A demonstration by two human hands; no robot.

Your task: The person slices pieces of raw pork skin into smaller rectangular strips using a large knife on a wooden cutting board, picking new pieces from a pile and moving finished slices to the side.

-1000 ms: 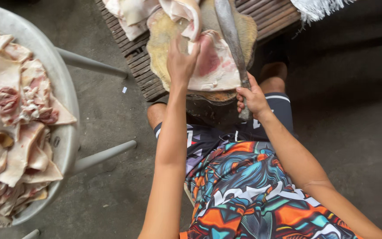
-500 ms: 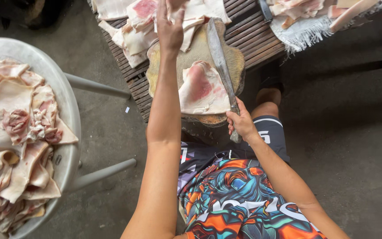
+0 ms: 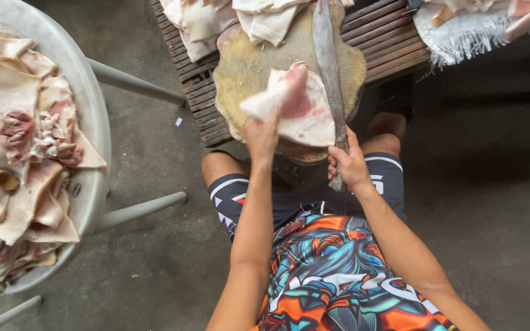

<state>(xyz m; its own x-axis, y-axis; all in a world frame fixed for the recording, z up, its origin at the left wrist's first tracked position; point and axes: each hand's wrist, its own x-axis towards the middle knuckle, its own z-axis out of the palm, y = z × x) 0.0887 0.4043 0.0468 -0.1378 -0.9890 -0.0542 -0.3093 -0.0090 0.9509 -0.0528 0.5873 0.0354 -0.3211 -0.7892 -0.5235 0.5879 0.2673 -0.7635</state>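
My left hand point(image 3: 261, 133) grips a pale, pinkish slab of raw pork skin point(image 3: 276, 97) and lifts one end of it above a round wooden chopping block point(image 3: 246, 67). More of the slab point(image 3: 307, 119) lies flat on the block. My right hand point(image 3: 348, 164) is closed on the handle of a long knife point(image 3: 327, 61), whose blade lies across the block, pointing away from me, just right of the slab.
The block rests on a slatted wooden pallet point(image 3: 199, 92) holding more pale skin pieces point(image 3: 216, 18). A large metal basin point(image 3: 87, 122) heaped with raw skin and fat sits on a metal stand at left. A fringed cloth point(image 3: 461, 37) with more pieces lies top right. The floor is concrete.
My left hand reached far forward to the pile beyond the block, then drew back toward me, now holding a piece of skin over the slab. The knife hand stayed in place.
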